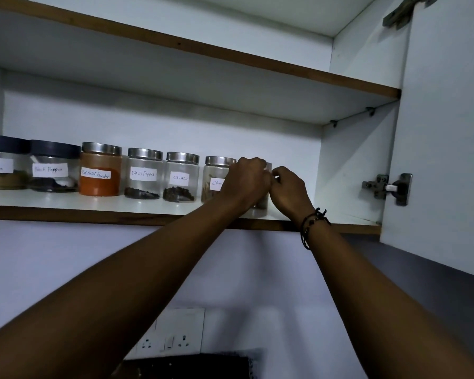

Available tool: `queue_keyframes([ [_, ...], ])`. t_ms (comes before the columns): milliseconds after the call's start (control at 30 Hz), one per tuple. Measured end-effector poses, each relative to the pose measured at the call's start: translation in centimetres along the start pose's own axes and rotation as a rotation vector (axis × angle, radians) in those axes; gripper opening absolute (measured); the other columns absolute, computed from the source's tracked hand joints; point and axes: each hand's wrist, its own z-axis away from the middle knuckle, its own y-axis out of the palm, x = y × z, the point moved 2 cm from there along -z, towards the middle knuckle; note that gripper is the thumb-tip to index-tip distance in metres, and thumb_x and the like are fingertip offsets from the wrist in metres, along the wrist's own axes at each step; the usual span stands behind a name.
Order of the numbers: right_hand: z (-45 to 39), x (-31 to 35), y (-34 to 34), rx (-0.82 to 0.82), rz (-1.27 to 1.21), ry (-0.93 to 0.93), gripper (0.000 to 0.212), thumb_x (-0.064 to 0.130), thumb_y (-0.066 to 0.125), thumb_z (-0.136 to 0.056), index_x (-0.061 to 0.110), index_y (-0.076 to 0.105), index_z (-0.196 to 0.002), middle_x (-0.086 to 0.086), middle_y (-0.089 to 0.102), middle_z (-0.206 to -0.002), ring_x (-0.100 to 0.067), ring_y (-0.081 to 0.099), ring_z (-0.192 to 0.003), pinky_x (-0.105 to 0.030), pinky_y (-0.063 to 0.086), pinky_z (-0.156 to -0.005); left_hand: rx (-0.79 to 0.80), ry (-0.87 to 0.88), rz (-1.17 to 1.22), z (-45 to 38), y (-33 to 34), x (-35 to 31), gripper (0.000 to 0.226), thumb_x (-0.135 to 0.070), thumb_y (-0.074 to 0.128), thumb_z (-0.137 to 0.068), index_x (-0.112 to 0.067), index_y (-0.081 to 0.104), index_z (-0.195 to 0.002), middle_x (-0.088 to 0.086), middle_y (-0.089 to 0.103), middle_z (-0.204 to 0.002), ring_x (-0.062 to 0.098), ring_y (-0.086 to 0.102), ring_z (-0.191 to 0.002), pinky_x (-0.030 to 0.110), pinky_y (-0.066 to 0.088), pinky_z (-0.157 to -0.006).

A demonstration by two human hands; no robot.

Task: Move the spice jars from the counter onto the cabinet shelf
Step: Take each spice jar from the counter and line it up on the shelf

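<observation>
Both hands (246,181) grip a shelf (66,201) jar (262,203), contents hidden.

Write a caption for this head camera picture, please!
Both hands, left hand and right hand, set a mostly hidden jar on the cabinet shelf.

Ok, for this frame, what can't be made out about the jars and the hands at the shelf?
- Rightmost jar, head view: mostly hidden behind the left hand and right hand; its label and contents are unreadable.
- Jar beside it: the left hand cuts its label off after "C".
- Far-left jar: cropped by the frame edge, label too blurred to read.
- Grip: fingers are curled away from view, so which hand holds the jar is unclear.
</observation>
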Motion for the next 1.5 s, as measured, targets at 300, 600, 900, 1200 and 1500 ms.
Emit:
queue_keyframes([
  [300, 12.0, -0.8, -3.9, -0.087, 0.154, -0.035, 0.021, 0.017, 0.042, -0.091, 0.014, 0.058, -0.078, -0.008, 0.065, -0.085, -0.026, 0.059, -0.081, -0.029, 0.035, -0.066, 0.069, 0.085, 0.328, 8.8, 0.8, -5.0, 0.027, -0.020, 0.052, -0.093, -0.009, 0.075, -0.085, 0.002, 0.076, -0.083, 0.017, 0.068, -0.080, 0.035, 0.052, -0.077],
  [600, 33.3, -10.5, -3.3, 0.186, 0.341, 0.359, 0.033, 0.023, 0.050, -0.092, 0.008, 0.061, -0.120, -0.016, 0.060, -0.113, -0.036, 0.055, -0.109, -0.044, 0.049, -0.089, 0.451, -0.006, 0.568, 29.7, 10.6, -8.5, 0.023, -0.026, 0.054, -0.094, -0.020, 0.072, -0.107, -0.007, 0.076, -0.100, 0.010, 0.071, -0.089, 0.030, 0.054, -0.085],
  [900, 53.6, -16.7, -1.2, 0.472, 0.453, 0.774, 0.038, 0.028, 0.050, -0.092, 0.012, 0.055, -0.125, -0.014, 0.056, -0.123, -0.037, 0.053, -0.116, -0.044, 0.046, -0.096, 0.940, 0.002, 0.648, 50.1, 17.7, -12.0, 0.018, -0.006, 0.053, -0.088, 0.000, 0.065, -0.100, 0.013, 0.069, -0.086, 0.028, 0.065, -0.080, 0.032, 0.046, -0.068],
  [1200, 64.5, -18.7, -1.3, 0.646, 0.751, 0.826, 0.076, 0.052, 0.061, -0.084, 0.015, 0.037, -0.146, -0.013, 0.035, -0.145, -0.037, 0.036, -0.130, -0.050, 0.036, -0.106, 1.279, -0.052, 0.629, 59.4, 21.1, -15.9, 0.017, -0.008, 0.053, -0.093, -0.004, 0.060, -0.108, 0.016, 0.067, -0.105, 0.031, 0.065, -0.096, 0.043, 0.053, -0.085],
  [1500, 67.7, -19.7, -1.7, 0.494, 0.634, 0.900, 0.078, 0.036, 0.066, -0.088, 0.032, 0.023, -0.153, -0.014, 0.015, -0.159, -0.046, 0.015, -0.144, -0.057, 0.034, -0.113, 1.362, -0.301, 0.676, 62.8, 22.4, -17.4, 0.054, -0.013, 0.050, -0.099, -0.014, 0.032, -0.150, 0.016, 0.054, -0.141, 0.031, 0.056, -0.126, 0.045, 0.047, -0.106],
])
